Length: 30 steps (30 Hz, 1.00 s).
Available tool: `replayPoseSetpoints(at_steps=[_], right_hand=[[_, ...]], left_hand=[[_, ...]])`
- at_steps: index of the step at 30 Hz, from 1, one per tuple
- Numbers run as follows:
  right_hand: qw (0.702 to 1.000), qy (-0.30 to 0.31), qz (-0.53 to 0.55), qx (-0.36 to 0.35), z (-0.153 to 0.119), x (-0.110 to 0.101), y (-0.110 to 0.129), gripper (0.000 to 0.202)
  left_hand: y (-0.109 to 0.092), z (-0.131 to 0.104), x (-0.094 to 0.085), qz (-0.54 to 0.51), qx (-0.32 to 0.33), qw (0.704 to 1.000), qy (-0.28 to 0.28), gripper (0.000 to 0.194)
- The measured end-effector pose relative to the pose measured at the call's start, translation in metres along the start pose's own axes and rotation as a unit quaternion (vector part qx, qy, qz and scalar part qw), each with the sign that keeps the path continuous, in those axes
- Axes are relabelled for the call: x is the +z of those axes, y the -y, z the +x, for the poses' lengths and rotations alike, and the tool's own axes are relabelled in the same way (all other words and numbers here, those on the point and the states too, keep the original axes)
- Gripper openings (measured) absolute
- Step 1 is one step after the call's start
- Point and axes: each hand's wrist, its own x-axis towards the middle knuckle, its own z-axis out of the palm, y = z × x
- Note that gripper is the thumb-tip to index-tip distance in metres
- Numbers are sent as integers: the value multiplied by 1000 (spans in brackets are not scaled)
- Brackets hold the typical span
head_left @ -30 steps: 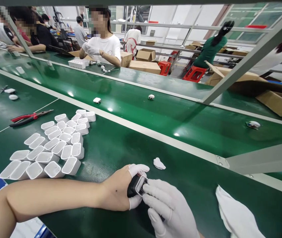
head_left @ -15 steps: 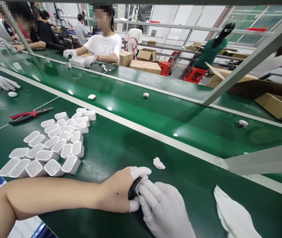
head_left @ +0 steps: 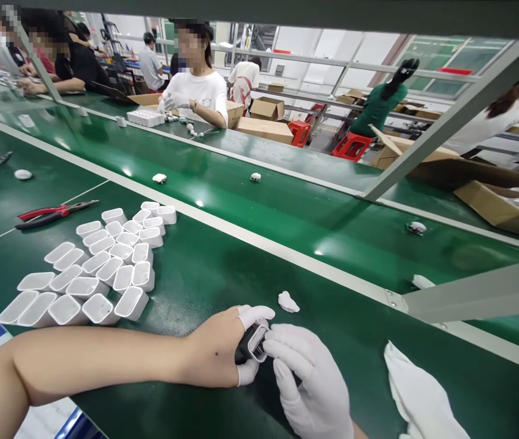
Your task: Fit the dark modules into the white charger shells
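Note:
My left hand (head_left: pixel 216 347), bare apart from white finger covers on some fingers, is closed around a small black casing with a white rim (head_left: pixel 256 343). The casing's rounded-rectangular open end faces right, and something dark shows inside. My right hand (head_left: pixel 312 372) wears a white glove. Its fingertips are at the rim, the thumb stands apart from them, and nothing shows between them. Behind the hands lies a small crumpled white piece (head_left: pixel 288 302). Left of them, above my forearm, stand several white open-topped cases (head_left: pixel 83 286) in a cluster.
Red-and-black pliers (head_left: pixel 56 212) and a white rounded piece (head_left: pixel 22 174) lie at the left. A green conveyor belt (head_left: pixel 223 195) carries small white parts past a metal post (head_left: pixel 474 292). A white glove (head_left: pixel 419 390) rests at the right. Co-workers sit beyond the belt.
My right hand has drawn back to the right, uncovering the casing's open end. Parts on the belt have shifted left. A co-worker's gloved hand at far left has pulled back.

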Motion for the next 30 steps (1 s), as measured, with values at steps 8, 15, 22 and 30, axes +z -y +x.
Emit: replayPoseSetpoints(at_steps=[8,15,22,30], right_hand=[[991,96,-82,-39,6,9,9,22],[992,111,-54,-25,9,12,9,20],[991,-53,97,70,3,3,-6,23],[998,14,-57,-37,13,7,6,20]], left_hand=[[2,-1,1,-16,-5,1000,18,68],[5,-1,3,-5,6,1000,14,70],[4,-2,6,12,1,1000,-2,73],[6,-3,6,12,2,1000,-9,69]])
